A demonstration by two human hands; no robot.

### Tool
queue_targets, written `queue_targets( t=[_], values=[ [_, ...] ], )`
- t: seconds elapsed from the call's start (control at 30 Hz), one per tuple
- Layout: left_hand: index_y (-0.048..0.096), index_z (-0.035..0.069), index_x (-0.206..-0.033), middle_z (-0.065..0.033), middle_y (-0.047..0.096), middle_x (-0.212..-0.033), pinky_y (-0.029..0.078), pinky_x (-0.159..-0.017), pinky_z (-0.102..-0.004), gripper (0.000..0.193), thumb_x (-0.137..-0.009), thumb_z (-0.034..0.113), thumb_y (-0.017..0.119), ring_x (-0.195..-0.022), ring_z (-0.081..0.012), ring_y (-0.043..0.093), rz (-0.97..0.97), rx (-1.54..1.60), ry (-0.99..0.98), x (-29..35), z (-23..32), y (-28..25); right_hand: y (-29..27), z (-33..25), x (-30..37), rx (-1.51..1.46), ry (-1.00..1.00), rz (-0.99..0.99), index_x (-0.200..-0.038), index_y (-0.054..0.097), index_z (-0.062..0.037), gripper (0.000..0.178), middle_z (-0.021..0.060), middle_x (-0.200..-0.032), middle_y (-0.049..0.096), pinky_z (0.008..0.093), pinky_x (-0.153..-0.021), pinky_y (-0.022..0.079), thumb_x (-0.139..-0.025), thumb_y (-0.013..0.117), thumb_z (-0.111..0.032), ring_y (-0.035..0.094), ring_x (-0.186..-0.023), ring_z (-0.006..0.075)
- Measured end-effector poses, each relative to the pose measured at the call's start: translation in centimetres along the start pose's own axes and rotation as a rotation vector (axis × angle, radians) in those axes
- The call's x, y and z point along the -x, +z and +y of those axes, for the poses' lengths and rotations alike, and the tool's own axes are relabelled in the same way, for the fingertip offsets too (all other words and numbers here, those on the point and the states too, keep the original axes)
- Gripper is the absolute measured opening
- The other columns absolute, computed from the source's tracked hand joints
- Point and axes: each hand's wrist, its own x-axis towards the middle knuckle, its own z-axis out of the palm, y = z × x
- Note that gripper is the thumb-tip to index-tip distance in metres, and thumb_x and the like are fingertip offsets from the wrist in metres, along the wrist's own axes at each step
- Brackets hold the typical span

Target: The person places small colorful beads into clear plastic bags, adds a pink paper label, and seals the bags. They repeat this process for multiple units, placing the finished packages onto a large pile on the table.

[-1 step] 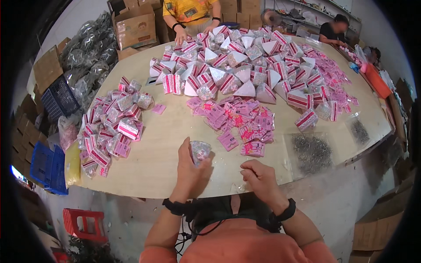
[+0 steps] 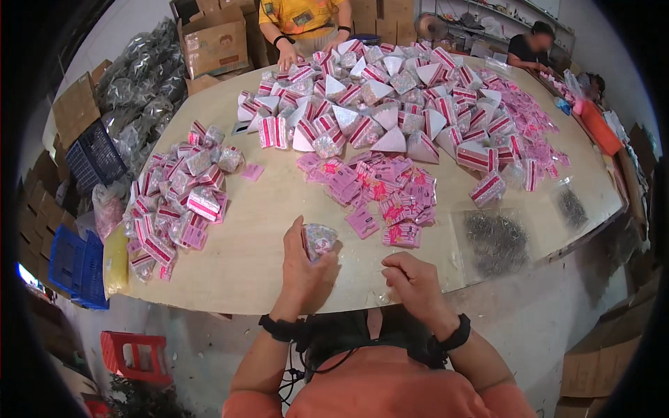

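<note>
My left hand (image 2: 300, 270) grips a cake-slice-shaped piece (image 2: 320, 240) just above the table's near side, thumb and fingers around it. Its speckled, glittery top faces up. To the right, my right hand (image 2: 412, 280) is closed with the fingers curled in. Whether something small sits in its pinch is hidden. Ahead of both hands lies a pile of pink printed cards (image 2: 408, 198). A heap of similar slices (image 2: 182, 184), some with pink cards, is at the left. A much larger heap of slices (image 2: 380, 97) covers the table's far half.
Two clear bags of small metal pieces (image 2: 496, 240) lie at the right on the pale table (image 2: 261, 209). More pink cards (image 2: 523, 115) spread at the far right. A person in yellow (image 2: 300, 21) stands opposite. Blue crates (image 2: 77, 265) and a red stool (image 2: 136, 355) are at left.
</note>
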Motion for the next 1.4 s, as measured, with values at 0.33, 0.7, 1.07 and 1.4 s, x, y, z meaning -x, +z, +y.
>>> queue_targets(
  t=[0.33, 0.7, 1.07, 1.4],
  values=[
    [0.019, 0.003, -0.133, -0.012, 0.034, -0.123, 0.04, -0.09, -0.0312, 0.088, -0.068, 0.021, 0.075, -0.111, -0.0203, 0.041, -0.01, 0.848, -0.187, 2.2, 6.8, -1.3, 0.5, -3.4, -0.7, 0.171, -0.355, -0.015, -0.093, 0.054, -0.0011, 0.014, 0.015, -0.078, 0.057, 0.0361, -0.06, 0.046, -0.08, 0.055, -0.008, 0.057, -0.071, 0.0316],
    [0.013, 0.004, -0.135, -0.0116, 0.032, -0.123, 0.036, -0.093, -0.0314, 0.087, -0.07, 0.013, 0.071, -0.112, -0.0191, 0.039, 0.023, 0.898, -0.076, 3.3, 8.0, -1.4, 0.8, -5.7, -0.3, 0.417, -0.564, -0.022, -0.091, 0.055, -0.0022, 0.017, 0.0117, -0.066, 0.052, 0.0368, -0.048, 0.041, -0.074, 0.057, -0.001, 0.053, -0.056, 0.0293],
    [0.012, 0.003, -0.134, -0.0132, 0.035, -0.12, 0.038, -0.089, -0.0314, 0.081, -0.069, -0.003, 0.058, -0.108, -0.0195, 0.042, 0.053, 0.773, -0.018, 4.1, 9.1, -1.5, 0.8, -6.5, 0.1, 0.444, -0.596, -0.003, -0.085, 0.054, -0.0022, 0.017, 0.0104, -0.061, 0.049, 0.037, -0.046, 0.039, -0.069, 0.058, 0.002, 0.05, -0.052, 0.0281],
    [0.012, 0.003, -0.134, -0.0142, 0.035, -0.12, 0.041, -0.088, -0.0315, 0.081, -0.068, -0.007, 0.059, -0.107, -0.0202, 0.044, 0.085, 0.712, 0.045, 4.4, 9.4, -1.4, 0.6, -6.9, 0.2, 0.456, -0.602, -0.013, -0.083, 0.053, -0.0027, 0.015, 0.01, -0.06, 0.048, 0.0371, -0.046, 0.038, -0.069, 0.057, 0.001, 0.05, -0.051, 0.0279]
  ],
)
